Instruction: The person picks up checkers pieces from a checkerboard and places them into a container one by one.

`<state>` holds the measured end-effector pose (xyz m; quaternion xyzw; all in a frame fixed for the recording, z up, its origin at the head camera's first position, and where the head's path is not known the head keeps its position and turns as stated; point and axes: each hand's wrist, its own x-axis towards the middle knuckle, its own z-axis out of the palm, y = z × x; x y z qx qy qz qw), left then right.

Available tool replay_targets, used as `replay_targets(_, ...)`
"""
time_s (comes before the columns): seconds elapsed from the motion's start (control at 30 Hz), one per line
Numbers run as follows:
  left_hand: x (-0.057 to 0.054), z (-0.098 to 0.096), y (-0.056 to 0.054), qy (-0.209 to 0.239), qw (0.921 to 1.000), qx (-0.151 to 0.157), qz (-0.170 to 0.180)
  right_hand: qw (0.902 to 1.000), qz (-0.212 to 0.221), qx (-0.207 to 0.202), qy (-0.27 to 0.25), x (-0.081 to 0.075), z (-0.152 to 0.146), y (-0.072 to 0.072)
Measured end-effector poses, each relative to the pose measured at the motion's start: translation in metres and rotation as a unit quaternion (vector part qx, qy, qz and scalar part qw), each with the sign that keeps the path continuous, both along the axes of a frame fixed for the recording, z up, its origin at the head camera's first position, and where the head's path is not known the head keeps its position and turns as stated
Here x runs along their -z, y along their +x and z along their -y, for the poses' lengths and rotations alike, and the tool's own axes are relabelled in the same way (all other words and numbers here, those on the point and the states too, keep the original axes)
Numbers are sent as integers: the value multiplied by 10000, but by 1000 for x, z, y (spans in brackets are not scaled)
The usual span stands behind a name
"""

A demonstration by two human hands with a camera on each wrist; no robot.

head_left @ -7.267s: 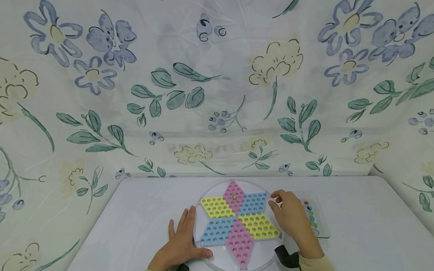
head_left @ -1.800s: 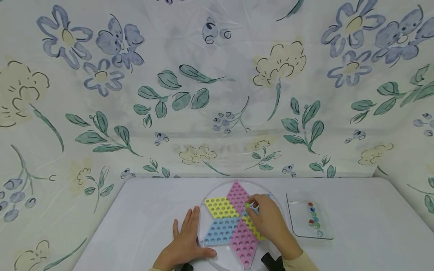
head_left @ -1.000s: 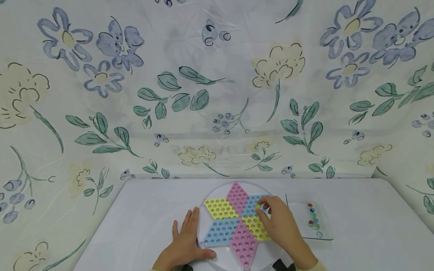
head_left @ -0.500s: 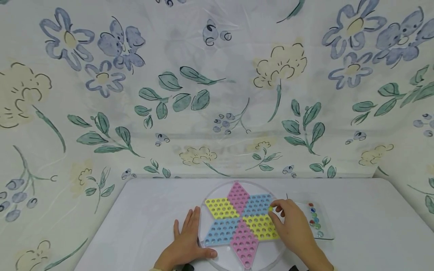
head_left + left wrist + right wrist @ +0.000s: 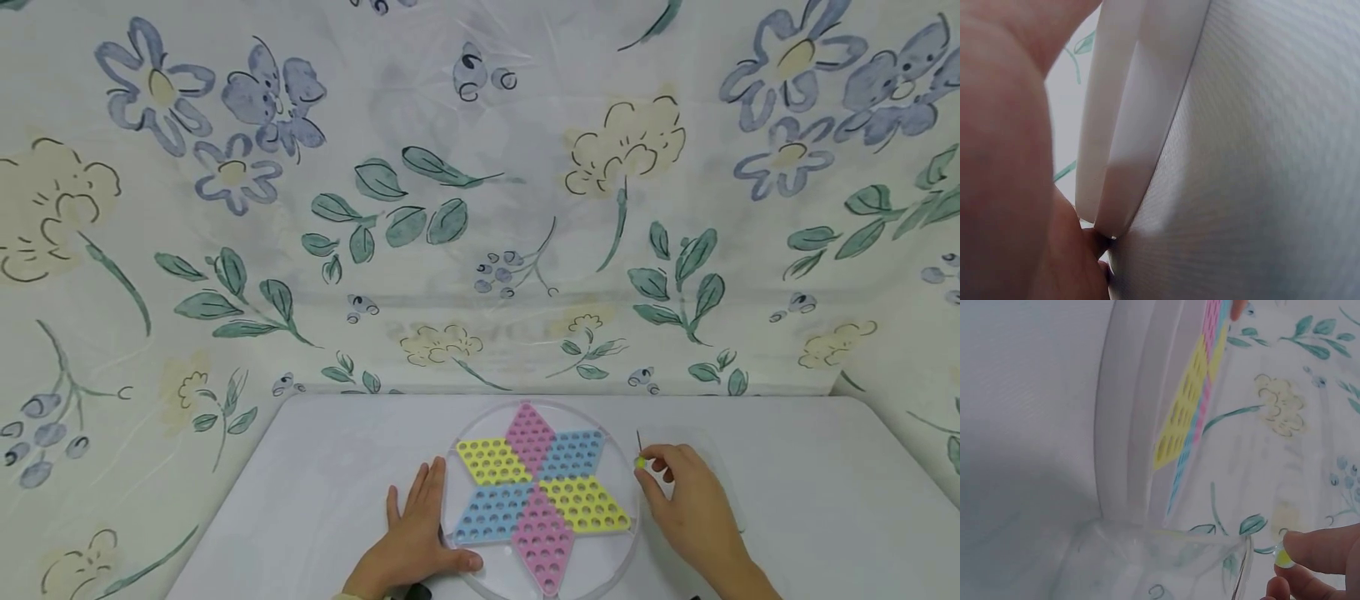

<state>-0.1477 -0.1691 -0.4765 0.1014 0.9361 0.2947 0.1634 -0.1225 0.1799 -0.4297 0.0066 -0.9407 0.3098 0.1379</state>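
A Chinese checkers board (image 5: 596, 560), white and round with a pink, yellow and blue star, lies on the table. My left hand (image 5: 408, 533) rests at its left rim, fingers straight and thumb over the lower edge; in the left wrist view the board's side wall (image 5: 1141, 125) shows close by. Between thumb and fingertips my right hand (image 5: 693, 508) pinches a yellow-green marble (image 5: 641, 462), seen too in the right wrist view as a clear marble (image 5: 1284, 557) with yellow inside. It is near the left edge of a clear plastic box (image 5: 697, 437), mostly hidden behind this hand.
The white table (image 5: 307, 467) extends to both sides of the board. Behind it hangs a white cloth (image 5: 525, 250) with flowers and leaves. In the right wrist view, the box wall (image 5: 1147, 550) stands close to the board's rim.
The marble, earlier in a hole of the upper pink section, is now in my right hand, which has carried it rightward across the blue section to the box. My left hand stays put.
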Motion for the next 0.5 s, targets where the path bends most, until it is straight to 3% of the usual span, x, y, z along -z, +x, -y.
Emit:
replay_targets(0.2, 0, 0, 0, 2, 10000, 13, -24, 9998, -39, 96, 152, 6, -12, 3)
replay_targets(0.5, 0, 0, 1, -65, 10000, 5, -20, 9992, 243, 174, 252, 12, -23, 6)
